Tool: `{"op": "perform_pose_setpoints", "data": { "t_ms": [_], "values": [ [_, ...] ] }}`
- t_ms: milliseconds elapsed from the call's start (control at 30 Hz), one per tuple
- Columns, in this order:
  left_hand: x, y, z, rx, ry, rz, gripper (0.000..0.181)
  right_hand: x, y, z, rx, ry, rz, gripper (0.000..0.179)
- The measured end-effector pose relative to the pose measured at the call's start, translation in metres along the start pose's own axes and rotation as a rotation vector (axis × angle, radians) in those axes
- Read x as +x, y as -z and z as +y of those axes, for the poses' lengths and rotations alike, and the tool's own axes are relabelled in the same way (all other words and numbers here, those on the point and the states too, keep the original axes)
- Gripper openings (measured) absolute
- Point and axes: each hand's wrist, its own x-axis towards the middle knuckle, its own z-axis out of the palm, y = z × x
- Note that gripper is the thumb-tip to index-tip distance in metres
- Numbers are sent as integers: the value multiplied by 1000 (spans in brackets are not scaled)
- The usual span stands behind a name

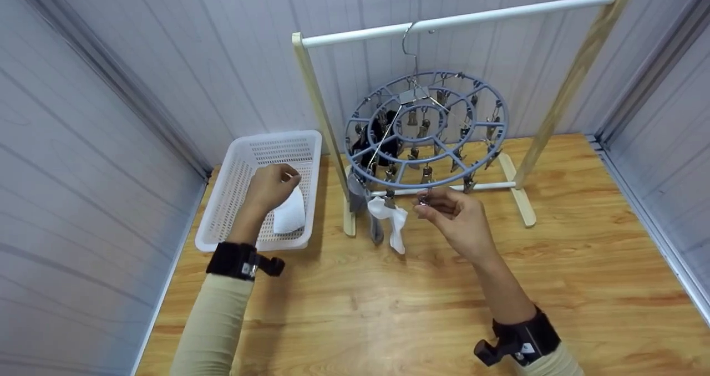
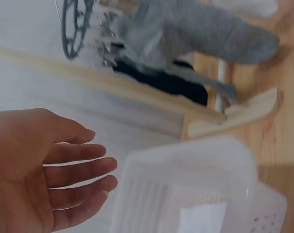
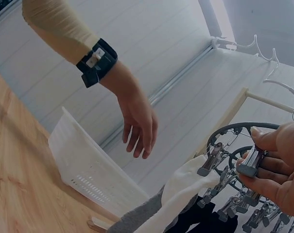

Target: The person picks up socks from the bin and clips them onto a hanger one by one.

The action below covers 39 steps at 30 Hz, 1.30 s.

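My left hand (image 1: 273, 186) hovers over the white plastic basket (image 1: 222, 198), its fingers relaxed with nothing in them. A folded white sock (image 1: 289, 215) lies in that basket. My right hand (image 1: 463, 223) pinches a metal clip (image 3: 252, 160) at the front rim of the round blue-grey drying hanger (image 1: 507, 115). Just left of this hand, a white sock (image 1: 397, 226) hangs from a clip. Grey socks (image 2: 200, 31) hang beside it, and black socks (image 1: 388, 143) hang farther back, partly hidden by the hanger's rings.
The drying hanger hooks onto a white rail (image 1: 471, 18) between wooden posts (image 1: 571, 87). A stand foot (image 1: 518, 198) rests on the wood-grain table (image 1: 388, 309). Pale panel walls (image 1: 83, 143) close in the left, back and right sides. Several bare clips hang from the rings.
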Motion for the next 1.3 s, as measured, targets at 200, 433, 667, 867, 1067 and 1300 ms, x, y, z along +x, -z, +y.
{"op": "perform_pose_setpoints", "data": {
  "t_ms": [200, 433, 667, 867, 1067, 1300],
  "values": [
    [19, -3, -21, 75, 92, -35, 32, 0, 0, 0, 9, -11, 4, 23],
    [31, -7, -41, 149, 160, -27, 34, 0, -1, -2, -2, -29, 9, 25],
    [37, -13, -55, 165, 214, -18, 35, -1, 0, -2, -6, -22, 2, 26],
    [40, -22, -71, 163, 340, -6, 24, -1, 0, -2, -5, -29, -3, 25],
    [37, -27, -81, 99, 409, 7, 27, -1, 2, -2, -19, -30, -1, 25],
    [32, -33, -87, 25, 484, -53, 33, 0, 3, -2, -21, -27, -9, 25]
  ]
}}
